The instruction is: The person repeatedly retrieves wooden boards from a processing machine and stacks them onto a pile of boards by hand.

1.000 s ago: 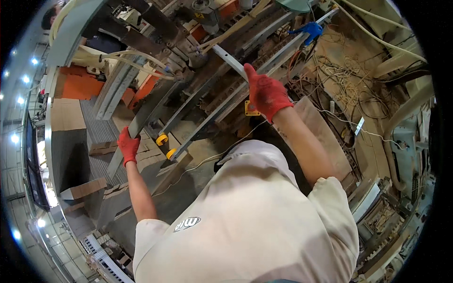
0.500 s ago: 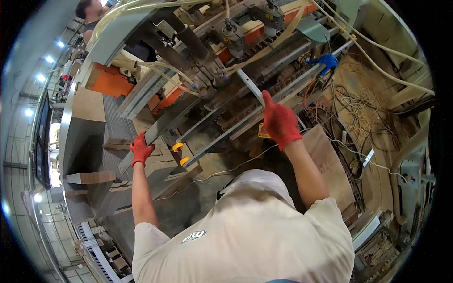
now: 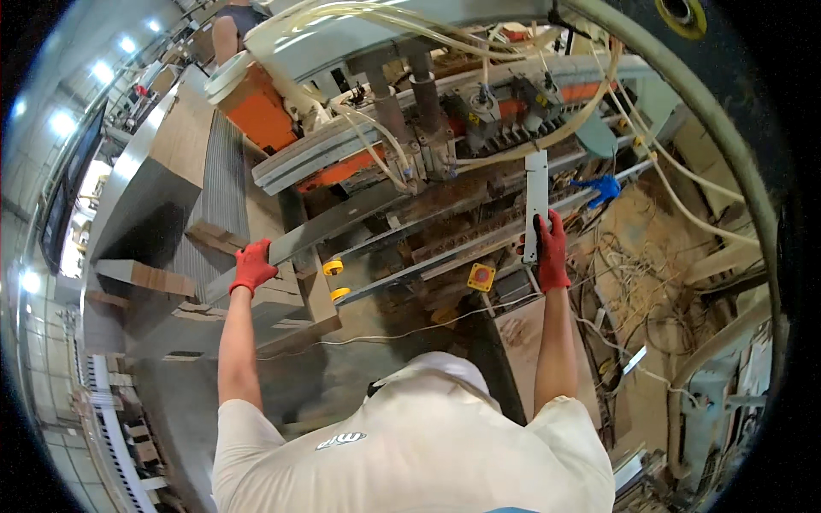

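Note:
My left hand (image 3: 253,267), in a red glove, is closed around the near part of a long grey board (image 3: 321,227). That board slants up and to the right, with its far end under the machine's drill heads (image 3: 419,158). My right hand (image 3: 552,255), also red-gloved, grips the lower part of a narrow pale-grey strip (image 3: 536,192). Small holes show along the strip, which points away from me over the machine's metal rails (image 3: 445,274). Part of the strip's near end is hidden by my fingers.
Stacked grey boards (image 3: 227,175) stand at the left. Yellow rollers (image 3: 333,268) sit at the rail ends, beside a red-and-yellow button box (image 3: 481,276). A blue air gun (image 3: 599,190) hangs right, above tangled cords (image 3: 650,265). Another person (image 3: 235,30) is at the far left.
My right hand has turned, and the strip now points straight away instead of leaning left, with more of it showing. My left hand keeps its hold on the long board. The whole view has shifted.

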Available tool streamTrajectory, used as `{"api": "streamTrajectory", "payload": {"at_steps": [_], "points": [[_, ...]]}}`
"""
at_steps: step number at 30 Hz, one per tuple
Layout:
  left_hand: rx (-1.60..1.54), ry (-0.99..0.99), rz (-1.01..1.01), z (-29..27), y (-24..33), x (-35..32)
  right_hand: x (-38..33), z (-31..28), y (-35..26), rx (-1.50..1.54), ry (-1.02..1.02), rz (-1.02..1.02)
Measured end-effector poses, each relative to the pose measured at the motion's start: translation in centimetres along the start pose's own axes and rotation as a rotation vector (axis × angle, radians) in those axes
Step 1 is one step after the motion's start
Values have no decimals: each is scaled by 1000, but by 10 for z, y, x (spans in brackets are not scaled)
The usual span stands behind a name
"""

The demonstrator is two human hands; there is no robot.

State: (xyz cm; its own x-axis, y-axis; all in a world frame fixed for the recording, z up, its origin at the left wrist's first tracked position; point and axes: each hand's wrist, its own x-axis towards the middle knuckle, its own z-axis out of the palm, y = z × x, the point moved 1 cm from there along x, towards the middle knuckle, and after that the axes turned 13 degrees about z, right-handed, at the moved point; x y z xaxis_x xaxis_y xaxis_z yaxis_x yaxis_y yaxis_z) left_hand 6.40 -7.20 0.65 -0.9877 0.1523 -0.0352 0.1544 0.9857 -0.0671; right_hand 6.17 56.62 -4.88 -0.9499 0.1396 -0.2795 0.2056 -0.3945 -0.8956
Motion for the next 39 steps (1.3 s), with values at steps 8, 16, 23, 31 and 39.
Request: {"api": "streamTrajectory", "payload": {"at_steps": [8,16,23,31,39], "points": [[-190,259,-41,-21,63,-148,-32,19,-22,-1236,897,-600],[193,470,-500,50,135,-415,-67,150,41,-1170,228,-818],[194,368,-1129,92,273,-567,-82,243,101,-1479,-121,-540],[-284,525,-1972,168,392,-569,38,160,120,-2269,314,-1419],[-227,635,-2543,203,391,-650,113,154,159,-1668,-15,-1510]]}}
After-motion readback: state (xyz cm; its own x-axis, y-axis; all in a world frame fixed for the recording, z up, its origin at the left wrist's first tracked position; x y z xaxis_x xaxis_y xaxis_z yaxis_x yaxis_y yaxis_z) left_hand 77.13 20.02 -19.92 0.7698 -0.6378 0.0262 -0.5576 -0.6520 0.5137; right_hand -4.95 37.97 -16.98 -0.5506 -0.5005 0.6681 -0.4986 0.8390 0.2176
